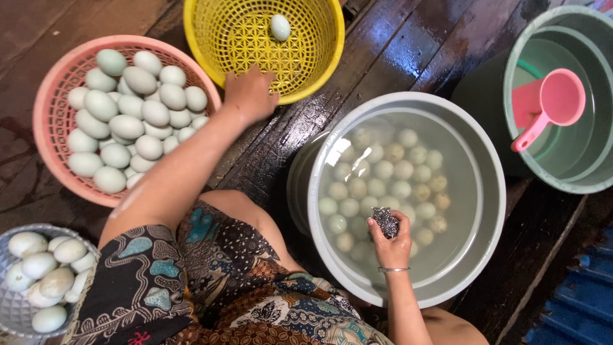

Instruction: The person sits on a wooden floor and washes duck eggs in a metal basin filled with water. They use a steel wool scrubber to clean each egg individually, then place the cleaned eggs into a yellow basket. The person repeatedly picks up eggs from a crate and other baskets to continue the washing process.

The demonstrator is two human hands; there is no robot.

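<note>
Our left hand (250,94) rested, fingers loosely curled and empty, on the yellow basket's (211,45) near rim; our right hand (391,241) pinched a steel scourer (385,221) over the grey basin's (485,191) soaking eggs (383,169).

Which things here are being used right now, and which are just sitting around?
In use: left hand at yellow basket with one egg; right hand holding scrubber over egg tub.

Sitting about: pink basket, grey basket, pink scoop, green tub.
</note>
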